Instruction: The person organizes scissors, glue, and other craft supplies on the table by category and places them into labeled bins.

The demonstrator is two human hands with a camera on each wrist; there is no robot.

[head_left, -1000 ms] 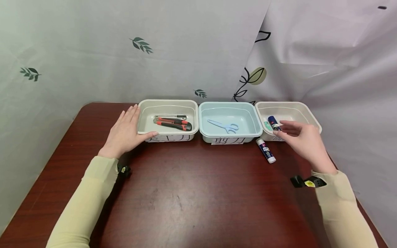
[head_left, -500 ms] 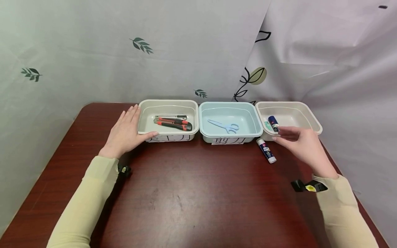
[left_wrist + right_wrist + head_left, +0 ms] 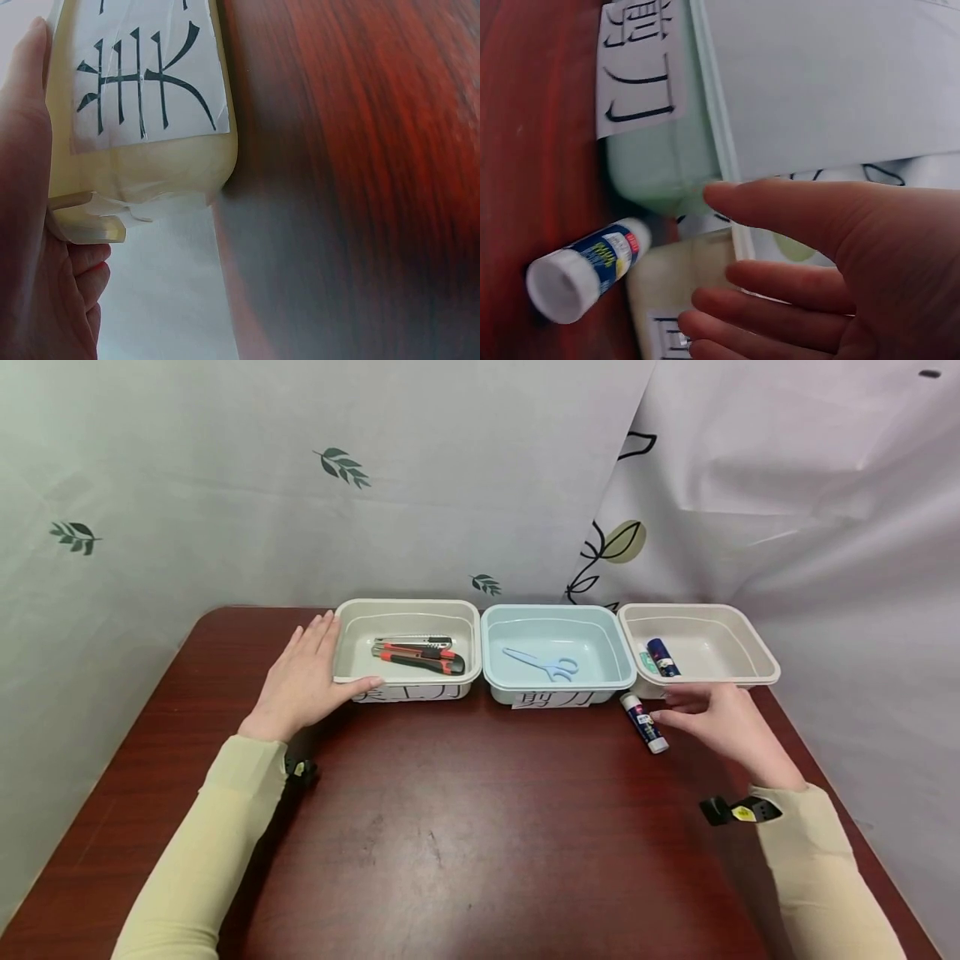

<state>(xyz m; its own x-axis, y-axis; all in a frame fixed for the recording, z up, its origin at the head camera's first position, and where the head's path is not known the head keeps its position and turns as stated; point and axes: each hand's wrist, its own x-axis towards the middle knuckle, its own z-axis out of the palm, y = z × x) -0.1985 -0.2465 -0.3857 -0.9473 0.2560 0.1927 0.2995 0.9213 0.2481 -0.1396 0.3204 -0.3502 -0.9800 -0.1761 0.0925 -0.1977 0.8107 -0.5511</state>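
My left hand (image 3: 300,681) rests against the left end of a cream bin (image 3: 352,643), its thumb along the front rim. Several utility knives (image 3: 420,656) lie in that bin. My right hand (image 3: 720,727) is just right of a glue stick (image 3: 643,724) on the table, thumb close to it and nothing gripped. In the right wrist view the glue stick (image 3: 592,266) lies apart from the fingers (image 3: 772,292), which are extended. Behind the hand, the right cream bin (image 3: 738,643) holds a blue glue stick (image 3: 662,657) and a small green item (image 3: 647,662).
Between the cream bins stands a light blue bin (image 3: 600,647) with blue scissors (image 3: 543,663) inside. Paper labels with characters are on the bin fronts. A patterned sheet (image 3: 450,485) hangs behind the dark red wooden table (image 3: 480,827).
My right hand has come down and toward me, from over the right bin to beside the glue stick on the table. The left hand has stayed in place.
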